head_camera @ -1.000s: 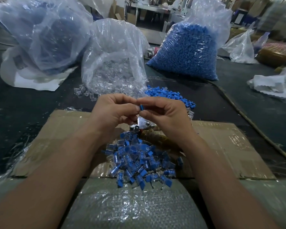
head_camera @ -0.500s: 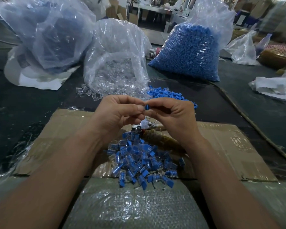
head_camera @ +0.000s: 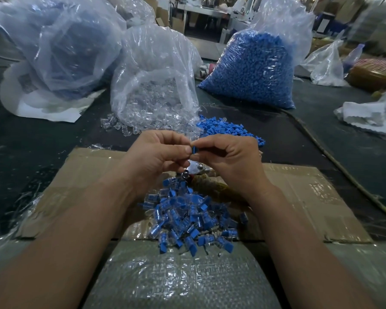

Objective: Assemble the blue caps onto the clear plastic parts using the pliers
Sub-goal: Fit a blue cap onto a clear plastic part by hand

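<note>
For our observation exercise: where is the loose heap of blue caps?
Head view, centre-right: the loose heap of blue caps lies just beyond the right hand, beside the bag of clear parts.

- Blue cap: one piece, upright, pinched between fingertips of left hand and right hand, above far edge of cardboard.
- Pliers: lay on cardboard under hands. Metal head with bolts showed, rest mostly hidden.
- Assembled pieces: clear bodies with blue caps, heaped mid-cardboard, spilling over near edge.
- Loose blue caps: heaped on table just past cardboard's far edge.
- Clear parts: spilled beside them from open bag.
- Full bag of blue caps: stood further back, right.
</note>
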Tool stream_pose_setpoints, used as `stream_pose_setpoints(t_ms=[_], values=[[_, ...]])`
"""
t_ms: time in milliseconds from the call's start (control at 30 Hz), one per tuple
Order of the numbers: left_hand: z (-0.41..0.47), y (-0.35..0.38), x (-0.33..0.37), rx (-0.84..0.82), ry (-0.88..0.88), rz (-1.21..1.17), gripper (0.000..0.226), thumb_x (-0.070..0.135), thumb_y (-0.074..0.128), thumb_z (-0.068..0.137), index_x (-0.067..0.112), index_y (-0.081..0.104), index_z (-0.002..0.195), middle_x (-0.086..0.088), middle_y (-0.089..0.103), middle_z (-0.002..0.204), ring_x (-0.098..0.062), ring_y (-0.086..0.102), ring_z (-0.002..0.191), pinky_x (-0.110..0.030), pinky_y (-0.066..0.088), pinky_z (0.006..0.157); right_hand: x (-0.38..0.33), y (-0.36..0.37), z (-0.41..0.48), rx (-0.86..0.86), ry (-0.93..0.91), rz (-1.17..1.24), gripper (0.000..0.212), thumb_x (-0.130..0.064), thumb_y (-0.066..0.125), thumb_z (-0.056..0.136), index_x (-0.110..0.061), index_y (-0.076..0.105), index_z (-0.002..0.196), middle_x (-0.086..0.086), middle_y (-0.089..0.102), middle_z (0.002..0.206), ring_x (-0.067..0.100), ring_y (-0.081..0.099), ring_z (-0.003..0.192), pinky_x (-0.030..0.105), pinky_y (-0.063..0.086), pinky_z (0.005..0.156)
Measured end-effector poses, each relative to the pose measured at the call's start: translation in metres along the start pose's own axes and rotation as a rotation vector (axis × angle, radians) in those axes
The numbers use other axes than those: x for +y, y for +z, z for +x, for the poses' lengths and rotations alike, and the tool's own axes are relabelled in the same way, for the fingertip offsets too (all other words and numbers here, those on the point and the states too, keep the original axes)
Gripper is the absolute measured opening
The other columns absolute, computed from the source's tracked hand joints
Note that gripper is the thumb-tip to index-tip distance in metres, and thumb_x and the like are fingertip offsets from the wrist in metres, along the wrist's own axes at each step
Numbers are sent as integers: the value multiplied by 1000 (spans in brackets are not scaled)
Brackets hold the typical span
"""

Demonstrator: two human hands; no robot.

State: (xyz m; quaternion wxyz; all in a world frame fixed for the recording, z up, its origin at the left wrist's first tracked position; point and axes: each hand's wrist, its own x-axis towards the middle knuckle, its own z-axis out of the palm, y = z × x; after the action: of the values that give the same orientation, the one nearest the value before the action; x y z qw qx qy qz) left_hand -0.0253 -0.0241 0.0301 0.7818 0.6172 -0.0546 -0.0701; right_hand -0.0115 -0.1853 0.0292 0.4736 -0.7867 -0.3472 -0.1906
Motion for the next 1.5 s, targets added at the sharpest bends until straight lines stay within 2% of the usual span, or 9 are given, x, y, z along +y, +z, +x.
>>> stream_pose_setpoints(t_ms=[100,233,433,533,600,800,967,1300,1500], values=[[0,0,0,-23,5,22,9,-1,62,64,5,61,70,-2,62,56,-8,56,46,-16,47,43,-2,-3,1,-62,64,-38,35,-10,76,70,-18,65,102,-9,66,86,4,65,80,18,54,75],[2,-3,-1,72,27,9,14,-8,55,79,5,57,73,2,59,51,-7,56,46,-16,47,43,0,-26,5,-180,393,-144,41,-39,72,63,-28,66,103,-23,61,83,-7,61,81,10,48,74],[5,-8,-2,164,52,5,15,-6,53,84,8,57,78,5,61,52,-6,58,48,-17,48,44,5,-51,4,-678,686,-380,55,-33,78,68,-33,55,117,-25,47,94,1,49,95,16,34,70],[6,-9,-2,176,60,12,15,-5,53,84,8,57,78,6,62,53,-5,58,49,-18,49,45,5,-45,3,-750,717,-433,74,-32,81,64,-34,45,129,-19,40,103,8,39,104,24,35,79],[7,-10,-3,170,57,21,16,-6,53,84,8,57,78,6,62,53,-5,58,49,-18,49,45,5,-42,4,-745,685,-503,76,-32,82,64,-33,45,131,-15,39,108,9,39,104,27,35,83],[9,-11,-4,175,49,39,16,-4,52,85,9,57,78,7,61,52,-5,58,49,-18,49,45,3,-32,6,-635,577,-641,35,-22,71,70,-30,67,104,-13,59,80,1,49,71,20,36,55],[9,-11,-5,195,49,42,16,-4,52,86,9,57,78,6,61,53,-5,58,49,-18,48,44,9,-20,4,-529,501,-802,22,-14,59,78,-29,64,93,-7,60,82,8,51,72,22,32,50],[6,-5,-2,254,163,98,18,-3,50,88,10,54,78,0,55,66,-2,56,49,-17,48,46,10,-33,5,-231,493,-628,16,-28,56,87,-29,42,82,-10,46,71,5,40,62,26,24,49],[6,0,-3,259,224,161,21,-5,50,88,12,54,76,10,58,53,0,55,49,-17,49,47,5,-26,3,-277,513,-486,18,-28,55,89,-31,37,87,-11,46,77,4,42,65,27,25,51]])
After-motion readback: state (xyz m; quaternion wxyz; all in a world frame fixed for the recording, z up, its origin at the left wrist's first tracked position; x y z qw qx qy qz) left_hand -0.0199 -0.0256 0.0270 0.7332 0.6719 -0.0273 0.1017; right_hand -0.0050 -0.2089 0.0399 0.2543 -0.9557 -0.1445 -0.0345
